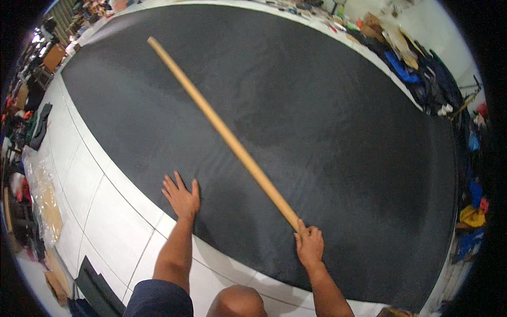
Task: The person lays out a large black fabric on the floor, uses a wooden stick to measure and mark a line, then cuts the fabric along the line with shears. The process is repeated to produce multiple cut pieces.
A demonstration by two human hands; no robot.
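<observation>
A large dark grey cloth [359,132] lies spread over the white tiled floor, with faint ripples in its middle. Across it, slanting from the far left to the near right, runs a long tan tube [232,140], perhaps cardboard or wood. My right hand [310,244] grips the tube's near end, fingers curled round it. To the left, near the cloth's edge, my left hand [182,197] rests flat on the cloth with its fingers spread, holding nothing and apart from the tube.
White floor tiles [113,211] border the cloth at left. Folded dark cloth [97,285] and clear plastic wrapping [42,195] lie there. Piled fabrics and a blue piece [401,67] line the far right wall. A yellow bundle [471,216] sits at right. My knee [237,302] is close in front.
</observation>
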